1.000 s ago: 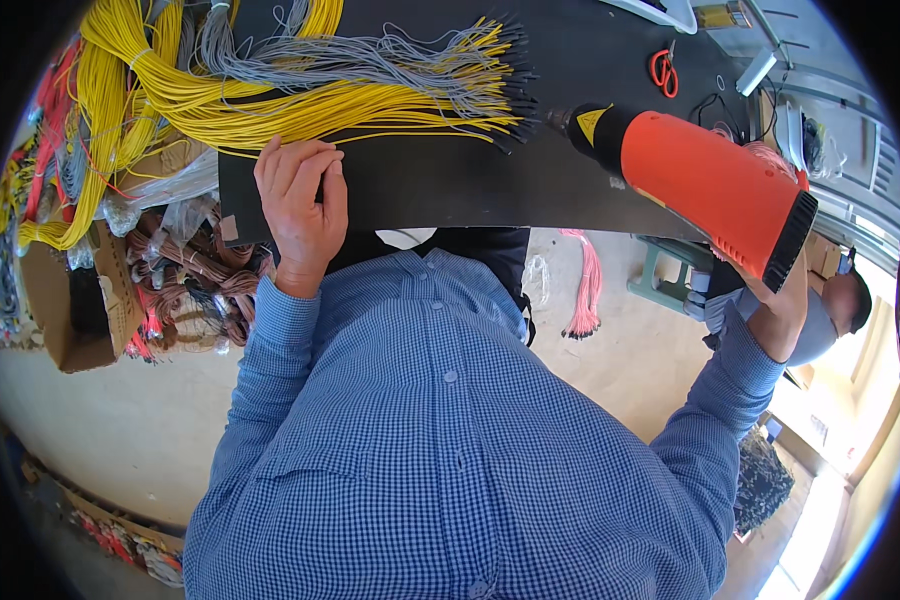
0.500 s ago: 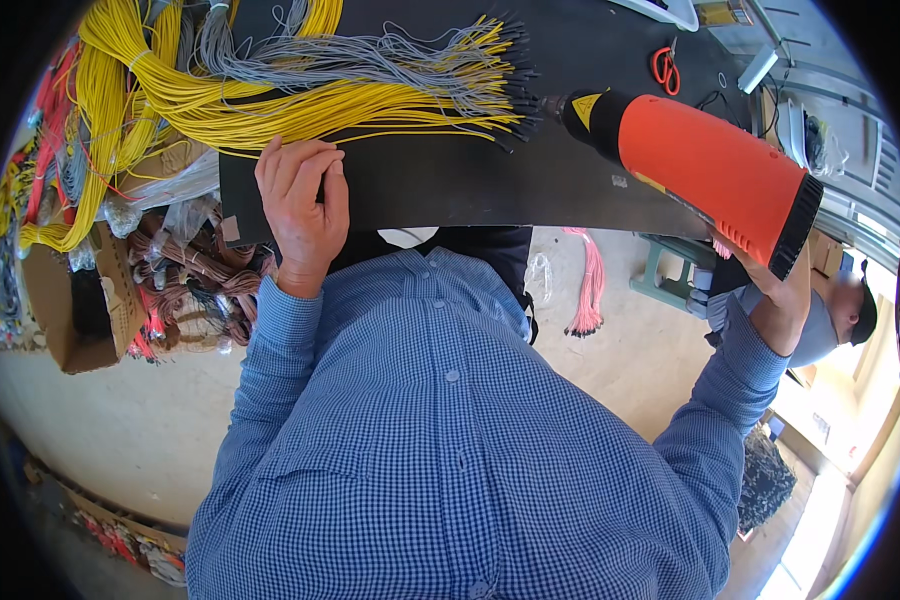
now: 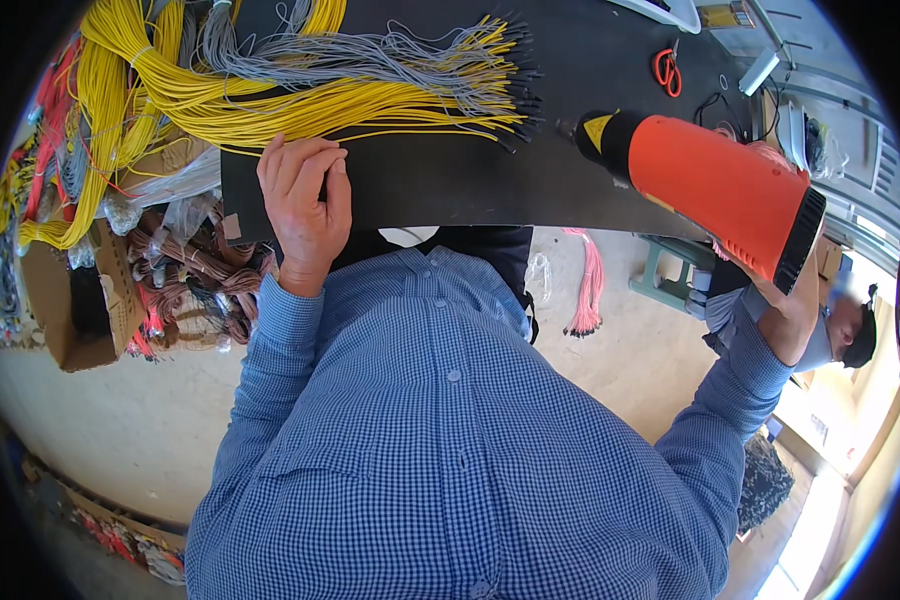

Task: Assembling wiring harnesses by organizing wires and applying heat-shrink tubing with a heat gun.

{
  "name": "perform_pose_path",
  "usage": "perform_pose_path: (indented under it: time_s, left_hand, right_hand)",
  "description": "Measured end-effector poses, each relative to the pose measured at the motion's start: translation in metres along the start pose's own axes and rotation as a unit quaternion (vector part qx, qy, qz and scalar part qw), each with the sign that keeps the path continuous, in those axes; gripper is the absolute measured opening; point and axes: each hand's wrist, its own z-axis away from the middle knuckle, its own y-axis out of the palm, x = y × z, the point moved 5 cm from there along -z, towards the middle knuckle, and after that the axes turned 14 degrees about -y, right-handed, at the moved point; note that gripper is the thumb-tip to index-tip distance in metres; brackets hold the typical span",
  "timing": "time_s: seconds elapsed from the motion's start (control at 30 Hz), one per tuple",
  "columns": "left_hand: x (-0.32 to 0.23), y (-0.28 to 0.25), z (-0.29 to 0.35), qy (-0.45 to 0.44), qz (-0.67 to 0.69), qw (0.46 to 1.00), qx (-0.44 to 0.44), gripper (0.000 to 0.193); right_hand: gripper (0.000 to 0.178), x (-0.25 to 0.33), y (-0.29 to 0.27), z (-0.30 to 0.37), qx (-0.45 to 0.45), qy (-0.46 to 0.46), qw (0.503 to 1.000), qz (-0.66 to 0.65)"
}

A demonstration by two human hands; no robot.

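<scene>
Orange heat gun [image 3: 720, 175] sits over the right part of the black surface [image 3: 450, 190] in the head view, black nozzle [image 3: 588, 137] angled left toward the wire ends. Nozzle is near the black tips [image 3: 523, 100] but apart from them. Right hand [image 3: 758, 287] is closed on the gun from its underside; fingers are mostly hidden behind the body, so can't tell the exact grip.

Left hand [image 3: 305, 205] is loosely curled, about half open, thumb apart from the index finger, nothing visible inside it. Its fingertips are at the near edge of the yellow wires [image 3: 230, 110] (can't tell if a wire is pinned under them).

Yellow wires run left to right, tied with a white band at the left, black tips all at the right end. Grey wires [image 3: 370, 62] lie along the far side and partly over the yellow ones. Red-handled scissors [image 3: 667, 72] lie beyond the gun, white tray [image 3: 682, 14] at the far edge.

Off the surface: cardboard box [image 3: 120, 290] and brown cable bundles [image 3: 185, 260] lower left, pink wire bundle [image 3: 590, 285] on the floor, green stool [image 3: 660, 278] beside it, another person [image 3: 820, 350] at far right in a dark cap
</scene>
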Motion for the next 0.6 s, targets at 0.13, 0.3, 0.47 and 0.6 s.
perform_pose_path:
  time_s: [0.13,0.3,0.47,0.6]
  left_hand:
    - [0.000,0.001,0.000,0.001,0.000,1.000,0.002,0.011]
    - [-0.001,0.000,0.000,0.003,-0.007,1.000,0.000,0.011]
    - [0.000,0.000,0.001,0.002,-0.008,1.000,-0.005,0.011]
    - [-0.002,0.000,0.000,0.007,-0.004,1.000,-0.003,0.011]
  right_hand:
    - [0.058,-0.014,-0.008,-0.003,0.001,-0.012,1.000,0.026]
    - [0.055,-0.020,-0.010,-0.004,0.002,-0.032,0.998,0.055]
    - [0.057,0.000,0.010,0.006,-0.024,-0.015,1.000,-0.012]
    - [0.079,-0.004,0.021,0.015,-0.047,0.003,0.999,-0.011]
